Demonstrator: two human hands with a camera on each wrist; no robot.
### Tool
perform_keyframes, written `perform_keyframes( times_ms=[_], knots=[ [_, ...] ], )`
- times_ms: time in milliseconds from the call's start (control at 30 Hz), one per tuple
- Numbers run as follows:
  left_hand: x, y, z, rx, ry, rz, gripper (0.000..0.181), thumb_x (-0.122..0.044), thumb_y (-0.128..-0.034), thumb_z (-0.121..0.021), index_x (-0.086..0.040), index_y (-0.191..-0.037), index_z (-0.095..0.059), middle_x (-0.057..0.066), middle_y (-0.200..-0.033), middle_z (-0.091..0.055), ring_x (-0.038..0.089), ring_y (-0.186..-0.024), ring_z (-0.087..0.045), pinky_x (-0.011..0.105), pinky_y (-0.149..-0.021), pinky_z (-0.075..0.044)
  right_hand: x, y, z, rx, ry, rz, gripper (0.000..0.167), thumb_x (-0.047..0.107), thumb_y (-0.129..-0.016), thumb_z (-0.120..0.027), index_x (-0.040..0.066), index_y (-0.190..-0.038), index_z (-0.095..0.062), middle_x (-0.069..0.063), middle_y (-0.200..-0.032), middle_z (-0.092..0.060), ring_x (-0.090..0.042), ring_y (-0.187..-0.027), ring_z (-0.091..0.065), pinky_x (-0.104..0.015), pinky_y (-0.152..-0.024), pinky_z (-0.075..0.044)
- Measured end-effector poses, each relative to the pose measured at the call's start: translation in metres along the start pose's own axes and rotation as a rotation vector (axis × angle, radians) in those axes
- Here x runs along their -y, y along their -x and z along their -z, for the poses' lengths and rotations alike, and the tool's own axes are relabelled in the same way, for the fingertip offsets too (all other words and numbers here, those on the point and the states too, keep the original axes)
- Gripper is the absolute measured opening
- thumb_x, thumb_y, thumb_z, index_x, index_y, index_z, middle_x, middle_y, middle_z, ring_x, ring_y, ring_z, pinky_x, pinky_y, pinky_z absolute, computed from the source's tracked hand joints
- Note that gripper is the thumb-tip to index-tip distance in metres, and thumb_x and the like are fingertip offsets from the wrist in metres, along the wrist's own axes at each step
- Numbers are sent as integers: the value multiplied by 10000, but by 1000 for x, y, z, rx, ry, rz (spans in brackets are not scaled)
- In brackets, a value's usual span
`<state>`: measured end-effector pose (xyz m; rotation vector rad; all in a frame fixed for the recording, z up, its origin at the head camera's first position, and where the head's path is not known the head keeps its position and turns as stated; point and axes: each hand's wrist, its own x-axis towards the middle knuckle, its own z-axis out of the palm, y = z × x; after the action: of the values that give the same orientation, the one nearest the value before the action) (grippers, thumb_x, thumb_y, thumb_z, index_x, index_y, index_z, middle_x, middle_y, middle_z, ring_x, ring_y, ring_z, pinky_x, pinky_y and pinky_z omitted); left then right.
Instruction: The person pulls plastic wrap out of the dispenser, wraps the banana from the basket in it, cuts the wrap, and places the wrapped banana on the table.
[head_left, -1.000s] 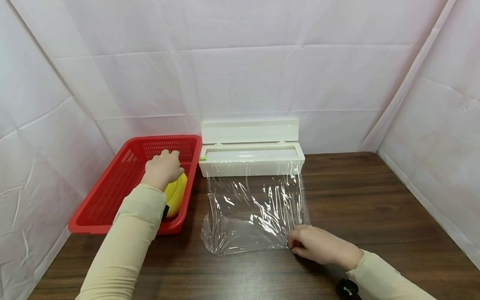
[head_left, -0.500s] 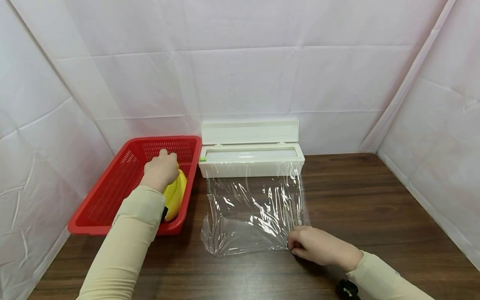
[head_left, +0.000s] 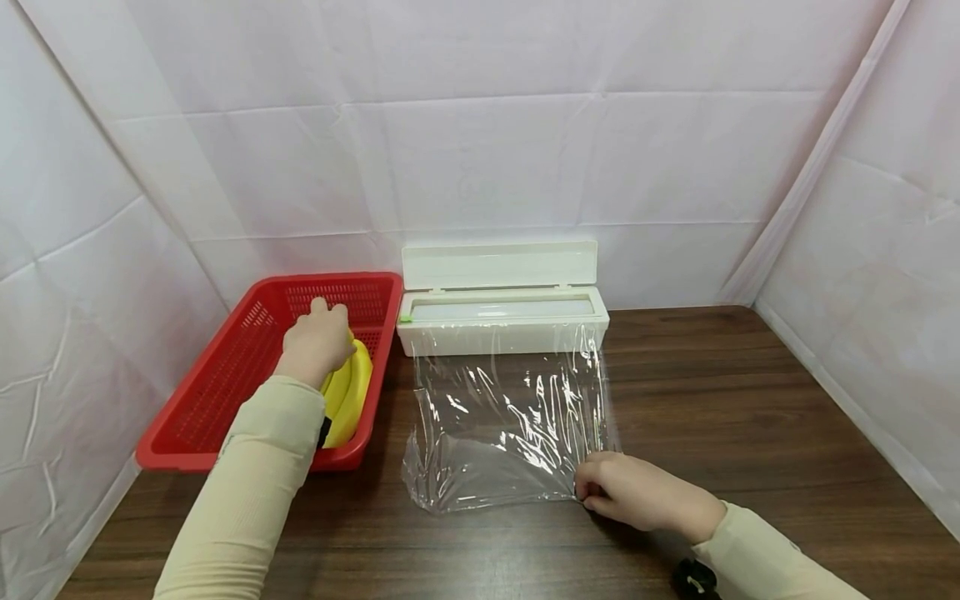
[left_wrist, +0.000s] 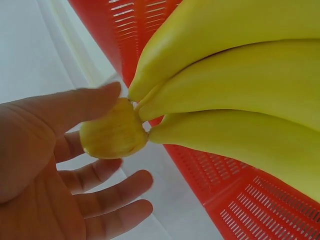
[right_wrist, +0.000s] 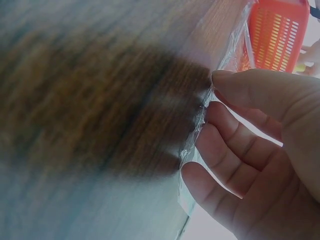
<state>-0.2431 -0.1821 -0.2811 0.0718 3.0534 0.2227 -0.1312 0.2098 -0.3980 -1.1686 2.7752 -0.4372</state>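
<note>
In the head view my left hand (head_left: 315, 342) is over the red basket, above a bunch of yellow bananas (head_left: 356, 396). The left wrist view shows its thumb and index finger pinching the stem end (left_wrist: 114, 131) of the bunch, the other fingers loosely spread. Several bananas (left_wrist: 240, 80) stretch away to the right there. My right hand (head_left: 641, 492) pinches the near right corner of a sheet of cling film (head_left: 502, 425). Up close, thumb and fingertips grip the crumpled film edge (right_wrist: 199, 122) just over the tabletop. The sheet runs from a white dispenser box (head_left: 502, 338) with its lid raised.
The red basket (head_left: 176, 460) stands at the left, its right side beside the dispenser. White cloth walls (head_left: 480, 158) enclose the back and both sides. Dark wooden tabletop (head_left: 720, 400) extends to the right and in front.
My left hand has shifted slightly left and back, its fingers closing on the stem, and the bananas have tilted slightly with it. The right hand and the film have stayed in place.
</note>
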Motion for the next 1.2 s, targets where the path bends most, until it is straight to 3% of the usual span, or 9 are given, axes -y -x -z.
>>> perform_keyframes(
  times_ms=[133,300,467,800,1033,1200],
  knots=[
    [-1,-2,-1,28,38,20,543,-195,-885,-618,53,-1310,-387,293,-1173,-464,395,-938,-552,555,-831,-505,0,0,0,-2,-2,-2,159,73,-811,-661,207,-762,-593,121,-780,-517,18,-724,-466,-187,-631,-435],
    [-1,-3,1,49,59,33,533,-194,-896,-605,42,-1309,-366,230,-1004,-593,314,-815,-588,493,-781,-536,-1,-1,-1,-6,-5,5,164,64,-810,-657,207,-762,-594,123,-778,-521,17,-728,-470,-188,-635,-437],
    [0,-1,3,34,48,26,497,-183,-892,-602,41,-1279,-384,216,-955,-598,302,-778,-585,485,-755,-542,-1,-1,-3,-14,-3,18,167,56,-806,-655,205,-759,-593,132,-775,-523,13,-740,-473,-193,-649,-443],
    [5,3,11,-1,22,7,625,-212,-892,-548,86,-1376,-288,272,-1054,-595,343,-867,-597,498,-731,-515,-1,-2,-3,-24,10,14,152,61,-800,-661,200,-772,-609,122,-784,-535,7,-746,-498,-201,-654,-460],
    [8,6,17,-6,43,8,560,-225,-871,-557,67,-1302,-353,211,-959,-585,301,-777,-557,394,-617,-472,0,-3,-1,-12,1,8,152,61,-810,-658,200,-775,-607,121,-786,-537,7,-746,-494,-203,-648,-458],
    [8,9,21,-17,47,-3,545,-235,-864,-559,67,-1277,-371,232,-1007,-585,315,-803,-561,442,-663,-490,0,-3,-1,-6,-2,4,154,64,-816,-657,203,-775,-607,124,-789,-537,8,-749,-496,-205,-648,-458]
  ],
)
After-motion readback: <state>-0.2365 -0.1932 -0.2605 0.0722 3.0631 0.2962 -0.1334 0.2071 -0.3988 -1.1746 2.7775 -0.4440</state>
